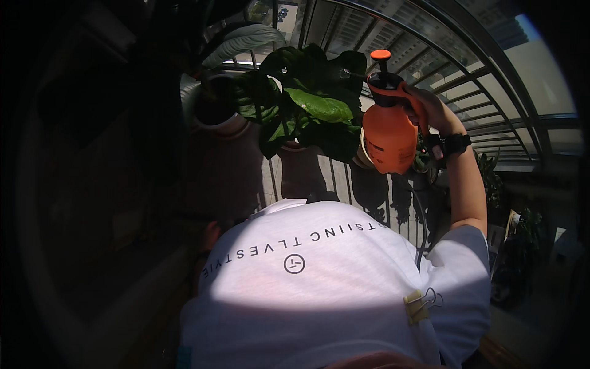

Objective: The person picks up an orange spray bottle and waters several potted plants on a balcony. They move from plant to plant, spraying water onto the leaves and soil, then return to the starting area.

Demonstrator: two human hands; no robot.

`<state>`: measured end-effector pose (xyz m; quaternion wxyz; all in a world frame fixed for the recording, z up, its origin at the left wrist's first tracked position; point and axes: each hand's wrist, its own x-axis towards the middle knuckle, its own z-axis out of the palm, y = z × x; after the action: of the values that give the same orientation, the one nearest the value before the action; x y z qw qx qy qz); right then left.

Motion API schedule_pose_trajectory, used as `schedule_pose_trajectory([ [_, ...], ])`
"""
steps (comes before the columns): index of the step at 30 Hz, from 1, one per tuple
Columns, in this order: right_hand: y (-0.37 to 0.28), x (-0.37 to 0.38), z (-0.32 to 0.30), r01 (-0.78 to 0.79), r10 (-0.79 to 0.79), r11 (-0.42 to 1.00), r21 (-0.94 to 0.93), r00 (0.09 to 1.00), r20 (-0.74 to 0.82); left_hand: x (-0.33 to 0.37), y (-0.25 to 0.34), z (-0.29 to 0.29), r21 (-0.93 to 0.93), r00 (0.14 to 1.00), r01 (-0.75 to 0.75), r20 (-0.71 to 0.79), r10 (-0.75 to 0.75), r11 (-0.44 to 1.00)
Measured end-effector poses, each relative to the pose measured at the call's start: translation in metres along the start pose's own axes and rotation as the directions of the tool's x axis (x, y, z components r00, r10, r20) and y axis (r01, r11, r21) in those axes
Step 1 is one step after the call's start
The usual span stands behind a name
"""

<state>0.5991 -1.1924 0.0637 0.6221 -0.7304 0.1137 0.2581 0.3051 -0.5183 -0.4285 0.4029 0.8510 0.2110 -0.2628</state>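
Note:
My right hand (pixel 430 109) is closed around the handle of an orange pump spray bottle (pixel 390 138) with a black neck and an orange plunger knob. The bottle is upright, held in the air, and its nozzle end points left toward a broad-leaved potted plant (pixel 319 104). One leaf of that plant shines bright green in the sun; others lie in shade. Low at my left side, partly behind my white shirt, my left hand (pixel 211 235) shows only as a dim patch, its fingers not clear.
A second potted plant in a round pot (pixel 226 126) stands further left, with a large pale leaf (pixel 243 44) above. Metal window railings (pixel 467 80) curve along the far and right sides. More foliage (pixel 488 175) is at the right. A cable (pixel 421 209) hangs beside my right arm.

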Motion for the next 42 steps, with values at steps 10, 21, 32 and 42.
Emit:
schedule_pose_trajectory([
  [10,0.044,-0.034,0.030,-0.003,0.013,0.993,0.116,0.996,-0.083,0.009,-0.048,-0.001,0.050,0.995,-0.093,0.028,0.091,0.994],
  [21,0.135,-0.060,0.152,-0.045,0.052,0.994,0.103,0.997,-0.064,0.024,-0.079,-0.055,-0.178,0.998,-0.061,-0.007,0.061,0.982],
  [32,0.279,0.063,0.338,-0.136,0.287,0.901,0.412,0.899,-0.330,-0.010,-0.175,-0.194,-0.051,0.991,0.013,0.136,-0.006,0.999],
  [42,0.256,0.128,0.488,0.196,0.075,0.666,0.720,0.943,-0.326,-0.048,-0.311,-0.293,0.226,0.983,0.031,0.167,-0.070,0.974],
])
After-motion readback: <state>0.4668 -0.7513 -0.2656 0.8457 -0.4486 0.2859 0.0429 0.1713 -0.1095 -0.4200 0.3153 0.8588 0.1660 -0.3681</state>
